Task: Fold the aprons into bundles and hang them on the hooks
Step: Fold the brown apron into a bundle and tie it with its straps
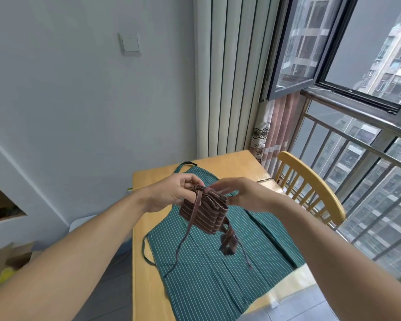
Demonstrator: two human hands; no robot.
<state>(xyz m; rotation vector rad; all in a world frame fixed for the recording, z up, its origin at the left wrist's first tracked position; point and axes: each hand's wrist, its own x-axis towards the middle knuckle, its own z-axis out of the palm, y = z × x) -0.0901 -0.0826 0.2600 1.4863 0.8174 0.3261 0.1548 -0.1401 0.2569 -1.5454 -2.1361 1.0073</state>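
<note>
Gripping brown bundle (204, 210) — left hand (169, 193), right hand (243, 193) — midair.

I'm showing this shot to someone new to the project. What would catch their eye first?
Most likely the brown bundle, gripped in mid-air at centre by the left hand and right hand, its straps dangling. Under it the green apron lies spread flat on the table. At right, a chair stands by the railed window.

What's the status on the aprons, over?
Left hand and right hand both grip the brown apron bundle, straps dangling. Green apron flat on table, unfolded. No hooks in view.
</note>
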